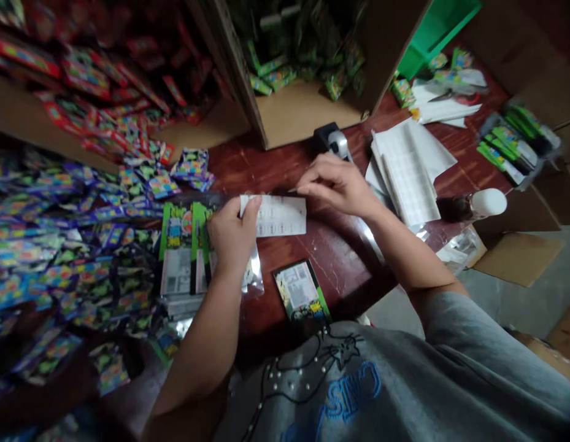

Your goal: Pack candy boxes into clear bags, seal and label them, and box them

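Observation:
My left hand (234, 230) pinches a white sheet of printed labels (285, 216) by its left end, thumb on top. Round printed marks run along the sheet. My right hand (333, 183) is closed in a pinch just beyond the sheet's upper right corner; something thin and dark seems to stick out from its fingertips, too small to name. Below the sheet a green and black printed card (300, 291) lies flat on the table. Stacked green and black packs (177, 258) stand beside and partly behind my left hand.
Piles of purple packets (105, 245) cover the left side. Cardboard boxes (303, 120) with red and green packets stand at the back. On the right are a stack of label sheets (407, 178), a tape dispenser (338, 144), a white-capped bottle (487, 204) and a green bin (432, 37).

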### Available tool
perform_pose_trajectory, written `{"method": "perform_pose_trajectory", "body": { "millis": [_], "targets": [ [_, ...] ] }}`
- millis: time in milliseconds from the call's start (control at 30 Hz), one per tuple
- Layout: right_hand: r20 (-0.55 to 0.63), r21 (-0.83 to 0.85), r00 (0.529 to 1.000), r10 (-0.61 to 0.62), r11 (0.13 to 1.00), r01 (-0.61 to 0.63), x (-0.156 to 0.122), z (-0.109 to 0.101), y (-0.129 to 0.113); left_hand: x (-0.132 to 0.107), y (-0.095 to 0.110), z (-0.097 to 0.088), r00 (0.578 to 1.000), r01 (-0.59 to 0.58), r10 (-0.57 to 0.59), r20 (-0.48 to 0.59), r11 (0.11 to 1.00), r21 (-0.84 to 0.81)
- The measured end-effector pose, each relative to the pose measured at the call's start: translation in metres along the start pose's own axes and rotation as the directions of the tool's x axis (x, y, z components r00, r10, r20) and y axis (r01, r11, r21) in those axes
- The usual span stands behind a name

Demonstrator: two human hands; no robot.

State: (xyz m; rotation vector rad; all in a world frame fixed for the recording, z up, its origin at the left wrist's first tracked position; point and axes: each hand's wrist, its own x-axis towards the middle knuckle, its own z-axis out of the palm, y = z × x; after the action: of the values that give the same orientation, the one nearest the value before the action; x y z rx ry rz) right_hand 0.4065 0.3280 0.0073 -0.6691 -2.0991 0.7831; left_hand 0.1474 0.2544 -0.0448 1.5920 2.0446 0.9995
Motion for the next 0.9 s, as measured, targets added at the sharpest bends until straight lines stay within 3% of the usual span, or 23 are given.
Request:
{"method": "perform_pose_trajectory", "body": {
  "millis": [100,167,267,333,433,600,667,800,900],
  "targets": [
    [0.03,0.177,0.994,0.106,0.978,-0.109,-0.024,-0.002,-0.021,-0.037,0.005,-0.016,0.985,-0.174,0.174,0.011,0.976,0.133],
    [0.178,0.321,0.966,0.185,0.917,-0.235,-0.045,0.003,-0.031,-0.07,0.005,-0.026,0.953,-0.271,0.25,0.169,0.956,0.11],
    [0.391,0.429,0.887,0.244,0.805,-0.41,-0.069,0.023,-0.038,-0.109,-0.002,-0.034,0.873,-0.294,0.254,0.416,0.955,0.035],
    [0.454,0.449,0.862,0.227,0.777,-0.442,-0.074,0.037,-0.039,-0.119,-0.007,-0.037,0.862,-0.253,0.227,0.453,0.967,-0.004],
    [0.487,0.465,0.861,0.144,0.792,-0.396,-0.069,0.051,-0.042,-0.117,-0.009,-0.041,0.868,-0.143,0.186,0.459,0.981,-0.128],
    [0.576,0.423,0.815,0.058,0.832,-0.358,-0.06,0.06,-0.046,-0.119,-0.005,-0.043,0.83,0.256,-0.03,0.558,0.908,-0.332],
    [0.596,0.352,0.8,0.067,0.874,-0.336,-0.063,0.062,-0.047,-0.124,-0.004,-0.042,0.828,0.328,-0.093,0.553,0.88,-0.344],
    [0.444,0.102,0.892,0.082,0.985,-0.141,-0.077,0.065,-0.059,-0.128,0.001,-0.046,0.847,0.337,-0.096,0.522,0.858,-0.389],
    [0.356,-0.192,0.933,0.055,0.981,0.015,-0.091,0.069,-0.072,-0.128,0.005,-0.053,0.85,0.331,-0.072,0.523,0.843,-0.423]
  ]
}}
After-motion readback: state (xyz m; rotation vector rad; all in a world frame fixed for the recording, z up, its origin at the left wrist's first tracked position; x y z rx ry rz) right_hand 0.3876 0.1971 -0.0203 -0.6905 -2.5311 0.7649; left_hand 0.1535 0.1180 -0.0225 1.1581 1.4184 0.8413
